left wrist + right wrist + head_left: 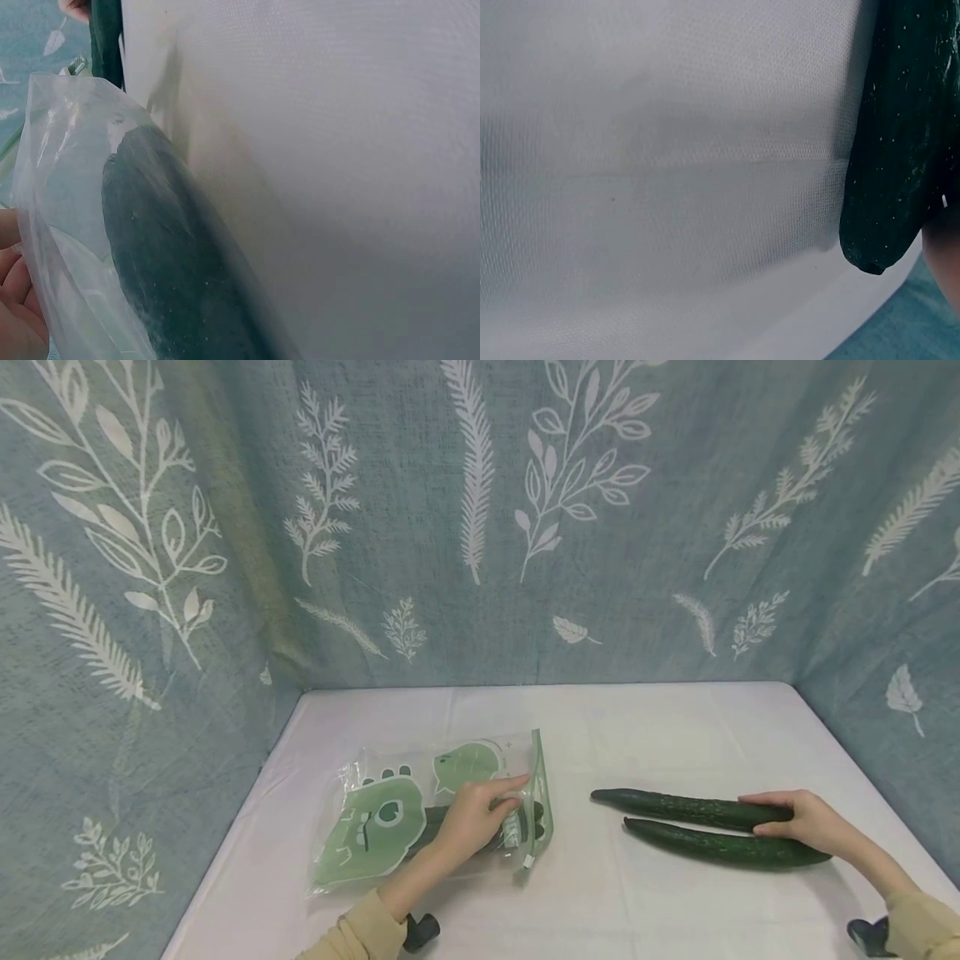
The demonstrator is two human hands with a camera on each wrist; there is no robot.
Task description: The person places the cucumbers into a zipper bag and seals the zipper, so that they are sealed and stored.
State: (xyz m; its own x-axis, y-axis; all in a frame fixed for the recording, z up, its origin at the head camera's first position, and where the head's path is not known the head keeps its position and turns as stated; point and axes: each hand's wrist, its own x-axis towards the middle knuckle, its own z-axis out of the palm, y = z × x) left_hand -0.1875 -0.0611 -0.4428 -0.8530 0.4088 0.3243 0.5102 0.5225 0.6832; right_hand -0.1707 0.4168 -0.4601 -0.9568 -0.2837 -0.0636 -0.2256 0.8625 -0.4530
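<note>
A clear zip bag (pixel 352 852) with green dinosaur prints lies on the left half of the table, its green zip edge (pixel 542 777) facing right. Dark green cucumbers (pixel 172 247) show through its film. My left hand (pixel 474 814) pinches the film near the zip edge, index finger stretched toward the zip. On the right lie two more cucumbers, side by side. My right hand (pixel 813 822) grips the right end of the farther cucumber (pixel 675 806) between thumb and fingers. The nearer cucumber (pixel 720 846) lies just below that hand; its blunt end (pixel 885 225) shows in the right wrist view.
A white cloth (pixel 585 902) covers the table. Blue-green curtains (pixel 510 635) with white leaf prints stand behind it and along both sides. A white slider (pixel 528 861) sits at the near end of the bag's zip.
</note>
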